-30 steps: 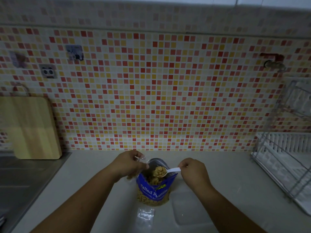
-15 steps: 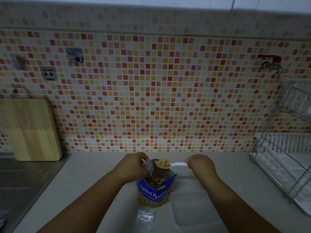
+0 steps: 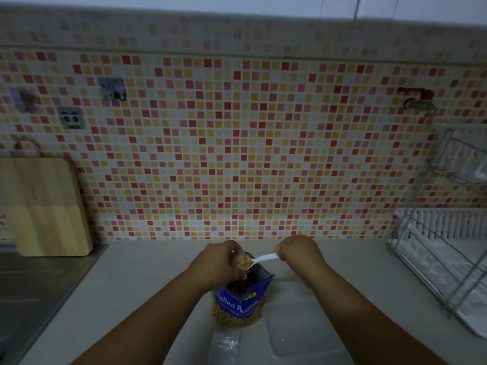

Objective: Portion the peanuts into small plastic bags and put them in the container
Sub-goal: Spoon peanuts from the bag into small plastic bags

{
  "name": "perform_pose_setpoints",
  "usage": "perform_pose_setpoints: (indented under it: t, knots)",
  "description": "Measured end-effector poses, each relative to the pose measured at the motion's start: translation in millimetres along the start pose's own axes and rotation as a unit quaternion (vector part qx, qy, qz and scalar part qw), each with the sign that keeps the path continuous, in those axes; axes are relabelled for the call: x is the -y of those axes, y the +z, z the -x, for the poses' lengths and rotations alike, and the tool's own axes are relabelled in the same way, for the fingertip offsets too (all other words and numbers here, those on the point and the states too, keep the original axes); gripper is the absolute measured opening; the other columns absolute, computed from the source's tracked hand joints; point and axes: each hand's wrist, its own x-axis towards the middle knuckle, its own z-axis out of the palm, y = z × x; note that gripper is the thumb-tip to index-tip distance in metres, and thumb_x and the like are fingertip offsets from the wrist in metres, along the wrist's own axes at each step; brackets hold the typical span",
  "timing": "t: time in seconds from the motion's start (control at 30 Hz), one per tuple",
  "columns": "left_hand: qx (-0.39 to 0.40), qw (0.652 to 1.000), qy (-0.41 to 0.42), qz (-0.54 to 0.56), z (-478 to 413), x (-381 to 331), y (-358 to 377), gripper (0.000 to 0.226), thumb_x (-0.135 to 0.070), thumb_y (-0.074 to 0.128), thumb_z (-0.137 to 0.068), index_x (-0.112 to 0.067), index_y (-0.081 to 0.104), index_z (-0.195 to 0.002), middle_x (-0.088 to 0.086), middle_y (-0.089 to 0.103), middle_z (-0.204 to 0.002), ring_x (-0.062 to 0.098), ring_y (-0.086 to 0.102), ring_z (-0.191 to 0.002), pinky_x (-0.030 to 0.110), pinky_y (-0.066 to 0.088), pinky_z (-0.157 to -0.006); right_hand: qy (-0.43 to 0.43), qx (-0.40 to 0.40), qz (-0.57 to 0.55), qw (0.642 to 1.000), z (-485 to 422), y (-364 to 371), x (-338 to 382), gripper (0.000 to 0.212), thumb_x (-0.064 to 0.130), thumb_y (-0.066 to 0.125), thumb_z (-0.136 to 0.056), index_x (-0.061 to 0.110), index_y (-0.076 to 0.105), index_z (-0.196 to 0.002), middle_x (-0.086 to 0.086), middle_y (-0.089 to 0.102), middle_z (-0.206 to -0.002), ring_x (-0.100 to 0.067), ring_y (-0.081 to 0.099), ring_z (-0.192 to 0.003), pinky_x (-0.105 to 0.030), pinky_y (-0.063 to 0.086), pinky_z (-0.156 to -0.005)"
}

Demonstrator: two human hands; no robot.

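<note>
Peanuts (image 3: 244, 262) fill the white spoon (image 3: 264, 258) — right hand (image 3: 297, 251) pinches its handle, left hand (image 3: 220, 262) grips a small plastic bag (image 3: 236, 260).

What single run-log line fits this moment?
left hand: pinches small bag | right hand: holds spoon of peanuts at bag mouth | peanut pack: open, upright | container: right of pack

dim, underexposed | wide-angle bowing at edges | soft, grainy detail
</note>
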Motion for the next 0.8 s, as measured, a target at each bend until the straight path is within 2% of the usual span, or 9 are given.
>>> perform_pose_setpoints:
  t: [0.1, 0.17, 0.27, 0.33, 0.4, 0.47, 0.53, 0.63, 0.8]
  knots:
    - [-0.003, 1.000, -0.004, 0.023, -1.6, -1.4, 4.3, 0.040, -0.030, 0.081, -0.067, -0.027, 0.059, -0.101, -0.002, 0.067, -0.099, 0.014, 0.063, -0.089, 0.032, 0.057, -0.079, -0.025, -0.061, -0.053, 0.996, 3.5, 1.0, 5.5, 0.027, 0.011, 0.046, -0.089, 0.002, 0.070, -0.099, -0.016, 0.068, -0.102, -0.028, 0.061, -0.091, -0.033, 0.050, -0.085]
    - [-0.014, 0.999, -0.008, 0.051, -2.2, -1.5, 5.2, 0.036, -0.030, 0.081, -0.068, -0.027, 0.059, -0.097, -0.003, 0.067, -0.092, 0.012, 0.064, -0.081, 0.029, 0.057, -0.071, -0.058, -0.080, -0.086, 0.991, 1.4, 1.8, 12.8, 0.027, 0.009, 0.046, -0.090, 0.004, 0.071, -0.096, -0.011, 0.069, -0.107, -0.026, 0.062, -0.100, -0.031, 0.049, -0.087]
    - [-0.046, 0.993, -0.012, 0.107, -2.8, 0.3, 3.3, 0.032, -0.028, 0.079, -0.069, -0.027, 0.061, -0.095, -0.005, 0.066, -0.085, 0.008, 0.061, -0.070, 0.023, 0.051, -0.059, -0.139, -0.128, -0.100, 0.977, 2.1, 3.9, 21.6, 0.021, 0.013, 0.050, -0.092, 0.013, 0.071, -0.096, -0.002, 0.068, -0.105, -0.018, 0.057, -0.100, -0.026, 0.043, -0.087]
    - [-0.066, 0.985, -0.017, 0.158, -2.6, 4.0, 1.4, 0.031, -0.026, 0.080, -0.069, -0.027, 0.062, -0.094, -0.005, 0.066, -0.087, 0.011, 0.063, -0.075, 0.023, 0.052, -0.062, -0.221, -0.173, -0.051, 0.958, 3.1, 6.5, 22.0, 0.020, 0.015, 0.051, -0.092, 0.016, 0.070, -0.098, 0.000, 0.068, -0.102, -0.020, 0.054, -0.098, -0.027, 0.041, -0.088]
    - [-0.080, 0.975, -0.017, 0.208, -1.6, 8.0, -0.4, 0.031, -0.023, 0.081, -0.069, -0.027, 0.062, -0.093, -0.003, 0.069, -0.092, 0.014, 0.066, -0.084, 0.028, 0.056, -0.072, -0.295, -0.213, 0.010, 0.932, 7.6, 3.6, 21.4, 0.021, 0.015, 0.052, -0.087, 0.017, 0.072, -0.095, 0.001, 0.070, -0.093, -0.021, 0.058, -0.089, -0.027, 0.043, -0.078]
    - [-0.088, 0.963, -0.015, 0.255, 0.0, 10.6, -2.3, 0.029, -0.020, 0.081, -0.069, -0.026, 0.064, -0.092, 0.000, 0.070, -0.095, 0.016, 0.067, -0.088, 0.033, 0.058, -0.078, -0.330, -0.253, 0.049, 0.908, 11.8, -0.8, 17.4, 0.025, 0.016, 0.050, -0.080, 0.019, 0.073, -0.091, 0.004, 0.070, -0.085, -0.017, 0.058, -0.079, -0.025, 0.045, -0.068]
    - [-0.090, 0.951, -0.013, 0.295, 0.8, 13.1, -3.9, 0.026, -0.017, 0.079, -0.071, -0.023, 0.065, -0.093, 0.002, 0.070, -0.096, 0.018, 0.067, -0.090, 0.034, 0.058, -0.079, -0.353, -0.297, 0.064, 0.885, 14.4, -5.1, 11.9, 0.023, 0.013, 0.056, -0.075, 0.019, 0.072, -0.091, 0.005, 0.069, -0.085, -0.013, 0.052, -0.080, -0.024, 0.043, -0.068]
    - [-0.077, 0.938, -0.019, 0.337, 1.6, 17.8, -6.0, 0.025, -0.017, 0.078, -0.073, -0.019, 0.067, -0.095, 0.003, 0.072, -0.095, 0.020, 0.068, -0.090, 0.036, 0.058, -0.079, -0.350, -0.362, 0.065, 0.862, 14.4, -11.6, 4.2, 0.022, 0.007, 0.063, -0.072, 0.014, 0.072, -0.090, 0.000, 0.069, -0.084, -0.018, 0.055, -0.079, -0.025, 0.041, -0.071]
    - [-0.089, 0.902, -0.050, 0.420, 4.0, 21.7, -8.5, 0.025, -0.012, 0.073, -0.077, -0.017, 0.065, -0.100, 0.008, 0.070, -0.100, 0.025, 0.065, -0.094, 0.029, 0.051, -0.073, -0.198, -0.397, -0.047, 0.895, 11.4, -7.8, -4.5, 0.023, 0.014, 0.048, -0.082, 0.010, 0.071, -0.081, -0.004, 0.068, -0.074, -0.025, 0.057, -0.072, -0.029, 0.041, -0.072]
